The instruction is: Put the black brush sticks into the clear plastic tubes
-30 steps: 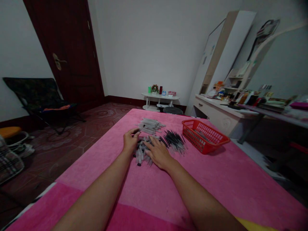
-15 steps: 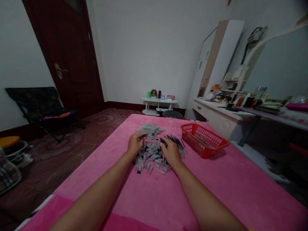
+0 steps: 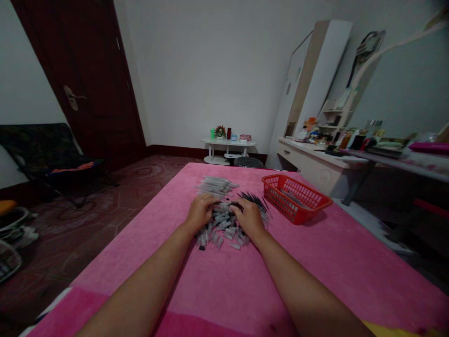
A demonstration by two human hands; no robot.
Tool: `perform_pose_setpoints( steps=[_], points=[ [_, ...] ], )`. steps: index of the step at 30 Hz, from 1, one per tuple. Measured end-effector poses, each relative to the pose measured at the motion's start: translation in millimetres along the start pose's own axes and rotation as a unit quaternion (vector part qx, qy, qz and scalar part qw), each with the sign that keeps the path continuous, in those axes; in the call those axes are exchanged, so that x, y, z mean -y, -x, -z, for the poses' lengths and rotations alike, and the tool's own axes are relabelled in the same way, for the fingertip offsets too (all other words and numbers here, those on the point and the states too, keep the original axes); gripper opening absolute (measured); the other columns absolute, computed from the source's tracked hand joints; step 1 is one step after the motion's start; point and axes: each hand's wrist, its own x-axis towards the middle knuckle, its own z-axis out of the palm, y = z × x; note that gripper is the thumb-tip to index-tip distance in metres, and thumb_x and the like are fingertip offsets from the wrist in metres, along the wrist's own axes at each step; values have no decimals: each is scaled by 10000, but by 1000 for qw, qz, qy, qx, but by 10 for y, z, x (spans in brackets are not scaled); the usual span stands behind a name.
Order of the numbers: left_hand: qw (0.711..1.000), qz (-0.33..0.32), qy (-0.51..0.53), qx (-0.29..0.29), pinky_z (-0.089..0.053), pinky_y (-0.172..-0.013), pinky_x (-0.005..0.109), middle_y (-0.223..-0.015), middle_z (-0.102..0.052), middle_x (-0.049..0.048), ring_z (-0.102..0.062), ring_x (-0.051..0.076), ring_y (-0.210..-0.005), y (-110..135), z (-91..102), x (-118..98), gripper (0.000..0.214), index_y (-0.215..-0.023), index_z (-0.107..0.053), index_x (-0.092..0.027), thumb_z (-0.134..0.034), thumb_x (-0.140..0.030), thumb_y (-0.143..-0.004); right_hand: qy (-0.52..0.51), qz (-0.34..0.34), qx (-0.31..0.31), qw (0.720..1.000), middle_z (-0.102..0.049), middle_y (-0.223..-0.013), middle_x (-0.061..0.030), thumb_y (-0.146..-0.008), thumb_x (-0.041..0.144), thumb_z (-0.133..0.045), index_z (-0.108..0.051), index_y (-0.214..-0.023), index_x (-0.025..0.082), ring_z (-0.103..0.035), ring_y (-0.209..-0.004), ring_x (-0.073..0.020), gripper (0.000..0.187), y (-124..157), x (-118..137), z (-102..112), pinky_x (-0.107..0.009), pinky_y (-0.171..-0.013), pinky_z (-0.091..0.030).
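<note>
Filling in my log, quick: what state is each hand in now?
Left hand: partly curled at the pile; grip can't be told.
Right hand: partly curled there too; grip can't be told.

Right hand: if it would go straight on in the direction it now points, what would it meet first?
Probably the pile of short clear pieces just ahead of the right hand, then the long pale tubes beyond; depth is hard to judge.
</note>
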Motion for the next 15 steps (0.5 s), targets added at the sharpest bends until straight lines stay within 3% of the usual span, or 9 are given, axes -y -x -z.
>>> perform_pose_setpoints(
  steps=[7,15],
  points=[
    [1000,-28,9,-6,-445,-753,320,-845,-669,63,-579,198,-827,29,-38,20,226,-943,-709,-199,-573,-102,-792,-1,21,42,999,-604,-693,-8,-846,255,-481,-586,-716,177,-545,-672,-139,184,1,36,12,-228,-624,-331],
    [999,-19,16,-32,-448,-790,327,-890,-671,61,-579,200,-871,56,-32,46,253,-951,-700,-214,-551,-90,-787,-25,-18,61,998,-568,-618,12,-869,332,-441,-577,-667,182,-531,-625,-134,286,-44,10,6,-221,-593,-334]
  ],
)
